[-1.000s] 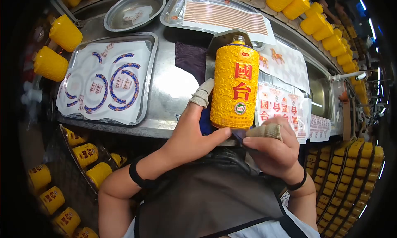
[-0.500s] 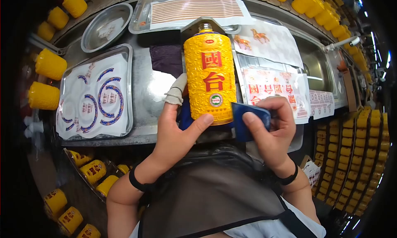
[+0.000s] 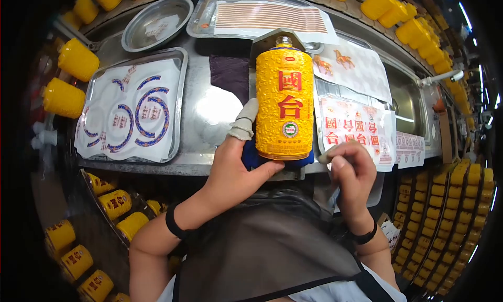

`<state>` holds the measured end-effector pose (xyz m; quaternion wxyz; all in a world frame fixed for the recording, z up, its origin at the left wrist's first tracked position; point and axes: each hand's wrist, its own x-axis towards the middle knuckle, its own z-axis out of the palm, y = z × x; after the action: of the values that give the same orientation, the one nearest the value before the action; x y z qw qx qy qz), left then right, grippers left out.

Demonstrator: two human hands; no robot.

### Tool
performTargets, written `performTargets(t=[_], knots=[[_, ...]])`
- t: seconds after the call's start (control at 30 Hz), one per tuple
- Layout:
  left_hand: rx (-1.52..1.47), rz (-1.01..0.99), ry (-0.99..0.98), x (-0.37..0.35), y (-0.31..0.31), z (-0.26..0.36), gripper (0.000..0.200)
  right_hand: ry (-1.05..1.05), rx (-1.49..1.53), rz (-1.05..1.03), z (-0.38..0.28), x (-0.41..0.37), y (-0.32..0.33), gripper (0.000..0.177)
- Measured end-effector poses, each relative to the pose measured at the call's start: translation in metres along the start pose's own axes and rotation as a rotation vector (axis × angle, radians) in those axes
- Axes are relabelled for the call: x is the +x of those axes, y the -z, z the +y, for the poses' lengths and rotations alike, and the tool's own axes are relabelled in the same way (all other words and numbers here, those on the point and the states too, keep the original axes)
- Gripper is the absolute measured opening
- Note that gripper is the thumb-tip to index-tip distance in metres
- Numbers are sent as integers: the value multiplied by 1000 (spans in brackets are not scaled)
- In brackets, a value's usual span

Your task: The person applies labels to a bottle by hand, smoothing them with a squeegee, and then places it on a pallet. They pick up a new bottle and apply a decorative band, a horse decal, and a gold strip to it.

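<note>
A yellow embossed bottle (image 3: 272,113) with large red characters, a round green emblem and a bare glass neck lies face up on blue cloth (image 3: 251,156) in a dark stand (image 3: 297,39). My left hand (image 3: 233,163) grips its lower left side, thumb along the base and a pale cover on one finger. Just right of the bottle's base, apart from it, is my right hand (image 3: 353,171). Its fingers are curled together, with a small greyish bit at the tips that I cannot identify. A sheet of red character decals (image 3: 356,126) lies beyond that hand.
On the left, a metal tray (image 3: 181,100) carries a sheet of blue curved decals (image 3: 128,113). Behind are a round metal bowl (image 3: 183,19), a striped decal sheet (image 3: 272,19) and a horse decal sheet (image 3: 361,66). A sink (image 3: 408,108) is at right. Yellow bottles (image 3: 445,223) fill racks around.
The blue flat piece held at the bottle's lower right no longer shows. My right hand has drawn slightly away and curled its fingers. The view has shifted; my left hand keeps its grip.
</note>
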<state>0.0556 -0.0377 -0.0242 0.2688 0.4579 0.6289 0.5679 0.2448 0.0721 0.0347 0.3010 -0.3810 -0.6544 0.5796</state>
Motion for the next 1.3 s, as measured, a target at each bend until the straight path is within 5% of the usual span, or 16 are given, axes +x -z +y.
performTargets(t=[0.13,0.43,0.6,0.93,1.17,1.27,1.3], knots=[[47,90,-45,4,-5,-2,81,727,-705,-259,7,-4,-4,35],[66,118,-88,3,-6,-7,77,872,-1013,-424,1,-1,-31,50],[39,113,-29,-1,-4,-8,78,887,-1015,-450,-7,6,-38,46],[683,-68,-363,-11,7,11,58,737,-763,-190,19,-6,-16,42],[691,-44,-250,-21,10,14,60,675,-683,-237,24,-3,3,39],[689,-31,-229,-21,3,26,61,438,-447,-79,34,4,14,32],[725,-60,-258,-19,0,29,61,252,-164,38,36,8,10,19]])
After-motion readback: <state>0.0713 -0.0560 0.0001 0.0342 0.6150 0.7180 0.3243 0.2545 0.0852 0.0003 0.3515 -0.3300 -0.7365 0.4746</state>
